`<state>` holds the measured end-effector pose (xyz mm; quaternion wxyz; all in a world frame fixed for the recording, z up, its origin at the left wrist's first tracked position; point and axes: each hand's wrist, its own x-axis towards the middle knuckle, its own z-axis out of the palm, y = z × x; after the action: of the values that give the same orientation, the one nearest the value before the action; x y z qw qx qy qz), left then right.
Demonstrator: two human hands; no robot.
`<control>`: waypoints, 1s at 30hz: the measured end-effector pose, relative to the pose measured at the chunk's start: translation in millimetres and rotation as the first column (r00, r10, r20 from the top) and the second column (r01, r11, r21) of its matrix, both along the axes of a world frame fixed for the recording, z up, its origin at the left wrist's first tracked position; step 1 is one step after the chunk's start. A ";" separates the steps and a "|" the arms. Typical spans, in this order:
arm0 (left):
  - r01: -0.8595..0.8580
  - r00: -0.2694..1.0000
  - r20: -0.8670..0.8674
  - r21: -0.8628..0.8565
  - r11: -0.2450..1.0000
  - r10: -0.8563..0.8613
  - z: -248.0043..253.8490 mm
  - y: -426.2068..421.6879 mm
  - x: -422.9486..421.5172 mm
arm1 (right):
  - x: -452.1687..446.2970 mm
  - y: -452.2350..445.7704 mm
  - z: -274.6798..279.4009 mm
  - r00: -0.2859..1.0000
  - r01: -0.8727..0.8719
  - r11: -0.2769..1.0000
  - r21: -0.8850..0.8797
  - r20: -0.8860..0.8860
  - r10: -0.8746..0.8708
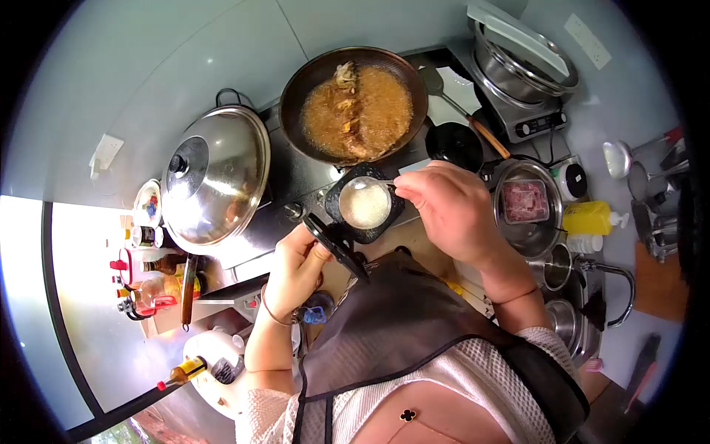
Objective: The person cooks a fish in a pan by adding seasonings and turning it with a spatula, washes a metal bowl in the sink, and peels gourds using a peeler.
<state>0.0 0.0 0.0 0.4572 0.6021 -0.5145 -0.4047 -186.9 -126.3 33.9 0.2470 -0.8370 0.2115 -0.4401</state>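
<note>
- R hand point(451, 211): thumb + fingers pinch spoon point(362, 183); handle runs approx. L–R, tip left of fingers.
- Spoon tip at white grains point(364, 209) in jar point(398, 206); can't tell if touching.
- L hand point(288, 265) grips tilted black lid point(339, 250), near jar; R hand nearer spoon.
- Pan point(291, 111) w/ food beyond jar.

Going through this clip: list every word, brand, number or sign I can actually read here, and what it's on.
None can be read with certainty.
Bottle with a yellow label: print too small and blurred.
White jar with a dark label: marks too small.
Cooker control panel: small markings, unreadable.
Bottles at the picture's left edge: labels blurred.
Black lid in the left hand: no lettering discernible.
</note>
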 end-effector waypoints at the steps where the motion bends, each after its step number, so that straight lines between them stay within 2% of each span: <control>1: -0.044 0.996 -0.076 0.079 0.996 0.050 -0.2 1.9 -3.1 | -3.2 -0.2 0.9 0.997 -0.032 0.999 -0.033 -0.069 0.029; 2: -0.078 0.984 -0.147 0.159 0.984 0.102 -0.5 2.7 -5.8 | -5.5 -0.6 2.3 0.989 -0.065 0.996 -0.064 -0.139 0.055; 3: -0.087 0.990 -0.101 0.156 0.984 0.103 1.1 2.7 22.7 | 22.4 -1.1 -6.4 0.994 -0.062 0.996 -0.066 -0.092 0.056; 6: -0.110 0.991 -0.060 0.132 0.985 0.119 -5.9 1.4 26.0 | 31.3 -3.8 -18.2 0.995 -0.064 0.997 -0.044 -0.079 0.061; 8: -0.118 0.993 0.007 0.090 0.989 0.118 -9.8 0.1 29.8 | 37.5 -5.8 -25.5 1.000 -0.017 0.996 0.083 -0.017 0.019; 9: -0.116 0.993 0.007 0.090 0.989 0.116 -13.0 -0.7 31.1 | 39.4 -6.0 -27.6 1.000 -0.016 0.996 0.082 -0.017 0.017; 11: -0.134 0.989 -0.065 0.047 0.990 0.137 -18.6 -3.1 33.0 | 42.4 -6.9 -30.1 0.998 0.039 0.962 0.271 0.039 -0.052; 12: -0.131 0.989 -0.065 0.045 0.990 0.134 -16.8 -4.3 34.3 | 42.6 -7.9 -30.7 0.998 0.042 0.962 0.270 0.039 -0.054; 14: -0.122 0.989 -0.068 0.145 0.982 0.133 -12.2 -6.5 36.4 | 40.5 -11.1 -31.8 0.993 0.044 0.890 0.453 0.078 -0.089; 15: -0.120 0.989 -0.070 0.143 0.982 0.131 -15.3 -7.2 37.3 | 39.4 -13.1 -32.3 0.993 0.047 0.891 0.451 0.076 -0.091; 18: -0.118 0.982 -0.129 0.140 0.983 0.136 -23.1 -11.4 38.9 | 35.0 -23.1 -28.9 0.984 -0.014 0.732 0.681 0.139 -0.110; 19: -0.128 0.980 -0.134 0.146 0.981 0.148 -22.5 -13.8 38.4 | 33.4 -27.4 -27.3 0.984 -0.012 0.737 0.676 0.138 -0.110; 23: -0.173 0.969 -0.153 0.135 0.976 0.193 -21.9 -19.3 38.4 | 29.9 -54.4 -16.9 0.914 0.029 0.667 0.744 0.251 -0.319; 25: -0.175 0.971 -0.140 0.133 0.976 0.194 -22.9 -20.1 41.6 | 32.3 -86.7 -33.3 0.888 0.137 0.757 0.639 0.259 -0.379; 26: -0.185 0.968 -0.142 0.143 0.972 0.205 -23.3 -20.0 42.8 | 32.5 -106.7 -46.8 0.898 0.426 0.868 0.254 0.003 -0.441; 27: -0.195 0.966 -0.143 0.154 0.969 0.217 -23.5 -19.8 43.1 | 35.6 -119.2 -51.3 0.796 0.529 0.818 -0.225 -0.201 -0.571; 28: -0.204 0.961 -0.160 0.134 0.970 0.224 -22.8 -20.8 42.5 | 36.8 -125.0 -55.5 0.717 0.524 0.788 -0.324 -0.332 -0.613; 29: -0.207 0.960 -0.164 0.127 0.970 0.226 -21.5 -21.7 44.3 | 33.5 -125.2 -57.7 0.718 0.521 0.787 -0.331 -0.329 -0.614; 30: -0.208 0.966 -0.131 0.123 0.970 0.224 -21.2 -22.6 45.7 | 34.7 -112.1 -38.5 0.822 0.512 0.832 -0.213 -0.161 -0.547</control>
<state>45.7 -22.6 -21.2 0.5012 0.6477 -0.3886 -0.4222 -152.3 -238.4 -4.6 0.0223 -0.8046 0.4254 -0.4136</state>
